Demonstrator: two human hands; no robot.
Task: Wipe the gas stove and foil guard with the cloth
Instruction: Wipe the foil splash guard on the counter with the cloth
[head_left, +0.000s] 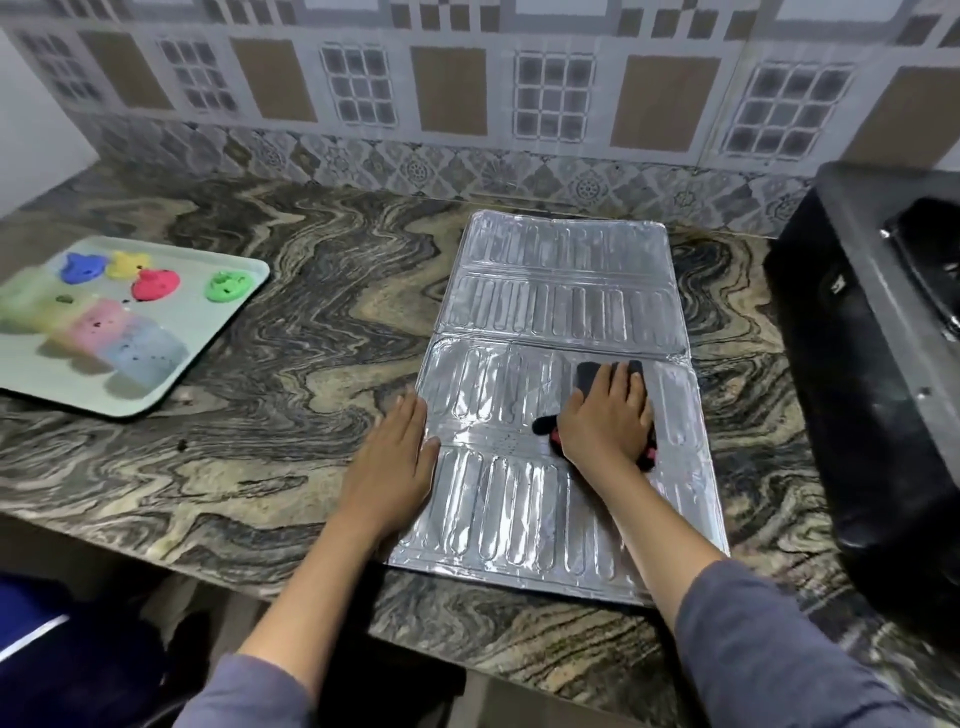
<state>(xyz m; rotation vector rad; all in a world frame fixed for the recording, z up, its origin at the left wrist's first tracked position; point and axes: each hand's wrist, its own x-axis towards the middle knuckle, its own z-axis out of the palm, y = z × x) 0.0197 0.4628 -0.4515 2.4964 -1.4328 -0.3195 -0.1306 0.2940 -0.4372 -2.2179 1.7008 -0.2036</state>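
A silver ribbed foil guard (561, 291) lies flat and unfolded on the marbled counter (270, 415), in the middle of the view. My right hand (608, 415) presses a dark cloth (587, 376) with pink trim flat onto the guard's near right half. Most of the cloth is hidden under the palm. My left hand (397, 457) rests flat, fingers together, on the guard's left edge and holds nothing. The black gas stove (872, 374) stands at the right edge of the view, only partly visible.
A pale green tray (218, 332) at the left carries several coloured sponges and small coloured toy shapes. A tiled wall runs along the back of the counter. The counter's front edge lies just below the guard.
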